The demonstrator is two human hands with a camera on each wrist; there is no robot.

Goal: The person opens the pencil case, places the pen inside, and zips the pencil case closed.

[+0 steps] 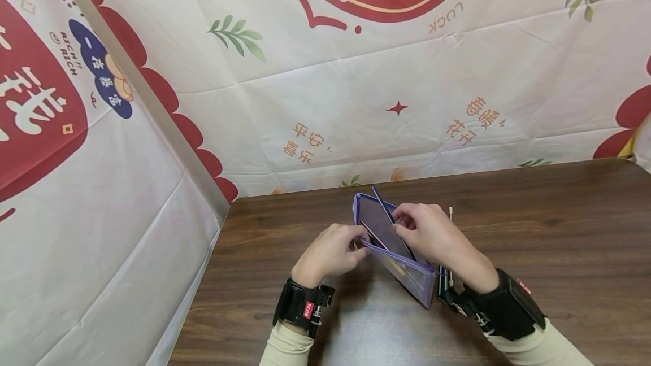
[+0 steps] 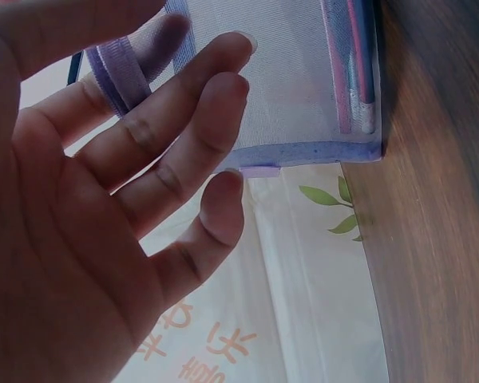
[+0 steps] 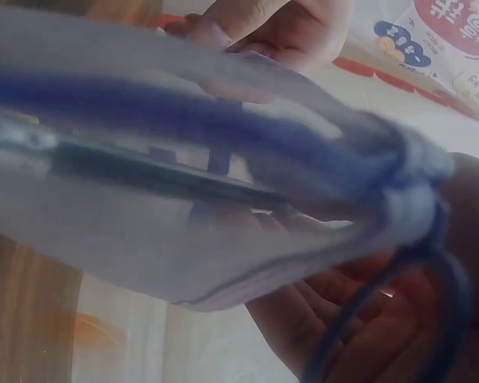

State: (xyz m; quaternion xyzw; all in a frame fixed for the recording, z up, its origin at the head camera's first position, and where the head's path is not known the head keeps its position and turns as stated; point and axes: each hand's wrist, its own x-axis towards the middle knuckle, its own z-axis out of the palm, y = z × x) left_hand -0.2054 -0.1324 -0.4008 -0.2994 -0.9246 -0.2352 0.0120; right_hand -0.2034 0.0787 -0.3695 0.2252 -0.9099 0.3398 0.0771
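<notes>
A purple-edged mesh zip pouch stands on the table with its mouth spread. My left hand pinches its near rim between thumb and fingers. In the left wrist view, the other fingers of this hand extend beside the mesh. A dark blue pen slants out of the mouth, its lower part inside. Thumb and forefinger of my right hand pinch that pen. A thin reddish stick also lies within the opening. Slim pens show through the mesh at the pouch's side.
Beside the pouch, partly under my right wrist, lie a dark slim item and a thin pale stick. The brown wooden table meets a printed white cloth at the back and another cloth on the left.
</notes>
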